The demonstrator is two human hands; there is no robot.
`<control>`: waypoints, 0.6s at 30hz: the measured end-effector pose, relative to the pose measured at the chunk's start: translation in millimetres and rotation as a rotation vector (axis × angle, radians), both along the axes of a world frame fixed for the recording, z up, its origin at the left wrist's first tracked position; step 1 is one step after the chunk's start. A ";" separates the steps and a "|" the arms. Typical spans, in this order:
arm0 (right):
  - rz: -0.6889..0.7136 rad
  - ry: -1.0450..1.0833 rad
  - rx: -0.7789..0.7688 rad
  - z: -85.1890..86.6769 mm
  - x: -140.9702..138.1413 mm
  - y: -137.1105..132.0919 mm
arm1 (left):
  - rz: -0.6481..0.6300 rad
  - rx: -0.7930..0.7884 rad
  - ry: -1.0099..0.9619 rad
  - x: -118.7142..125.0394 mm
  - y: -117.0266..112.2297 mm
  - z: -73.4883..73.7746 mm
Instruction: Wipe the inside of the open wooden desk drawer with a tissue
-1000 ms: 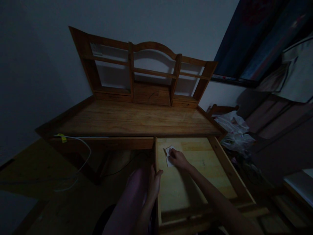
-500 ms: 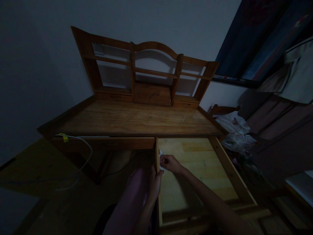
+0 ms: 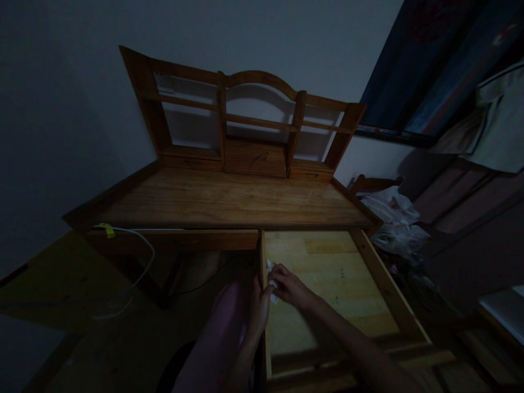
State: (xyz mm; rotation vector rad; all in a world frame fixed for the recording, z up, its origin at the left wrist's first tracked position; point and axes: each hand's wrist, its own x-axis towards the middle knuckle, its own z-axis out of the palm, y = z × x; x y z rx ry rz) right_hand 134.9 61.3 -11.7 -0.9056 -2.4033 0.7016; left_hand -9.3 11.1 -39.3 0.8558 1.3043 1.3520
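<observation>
A wooden drawer (image 3: 327,273) is pulled out of the desk, with pale boards for its bottom. My left hand (image 3: 258,308) is closed round the drawer's left side wall, thumb over the top edge, fingers on the outer face partly hidden. Inside the drawer, my right hand (image 3: 285,284) pinches a crumpled white tissue or cloth (image 3: 270,266) against that same wall. Part of the white piece sticks out beyond the fingers, near my left thumb. Both hands are close together. The dim light hides finer detail.
The desk top (image 3: 245,199) carries a shelf unit (image 3: 262,123) at the back. A white cable (image 3: 143,240) with a yellow tag hangs over the desk's left front edge. Plastic bags (image 3: 393,210) sit to the right. My leg (image 3: 215,338) is below, left of the drawer.
My right hand has slid slightly nearer to me along the drawer's left wall with the white piece, more of which now shows. My left hand stays in place.
</observation>
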 end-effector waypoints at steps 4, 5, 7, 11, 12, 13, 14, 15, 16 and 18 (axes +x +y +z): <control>0.015 -0.145 0.178 10.6 9.8 -6.0 | -0.006 -0.031 -0.031 0.3 3.2 -6.7; 0.015 -0.158 0.180 12.8 13.7 -6.5 | -0.011 -0.042 -0.035 0.4 3.8 -8.5; -0.006 -0.148 0.148 15.3 24.4 -5.3 | -0.015 -0.061 -0.049 0.7 4.0 -11.7; -0.152 -0.056 0.034 10.5 62.1 6.5 | -0.009 -0.106 -0.124 1.1 1.0 -12.9; -0.201 -0.031 -0.001 7.9 75.3 10.3 | -0.010 -0.115 -0.136 1.0 0.1 -11.8; -0.257 -0.008 -0.035 5.4 90.0 13.7 | -0.012 -0.123 -0.141 1.0 -0.6 -10.5; -0.330 0.024 -0.060 3.4 106.0 16.4 | -0.010 -0.128 -0.141 0.9 -1.1 -8.9; -0.416 0.061 -0.084 2.3 123.2 18.2 | -0.006 -0.131 -0.135 0.8 -1.4 -7.4; -0.511 0.110 -0.095 2.2 141.3 18.9 | 0.000 -0.134 -0.126 0.7 -1.5 -6.1; -0.696 0.202 -0.078 5.3 178.9 17.3 | 0.009 -0.141 -0.105 0.4 -1.4 -4.4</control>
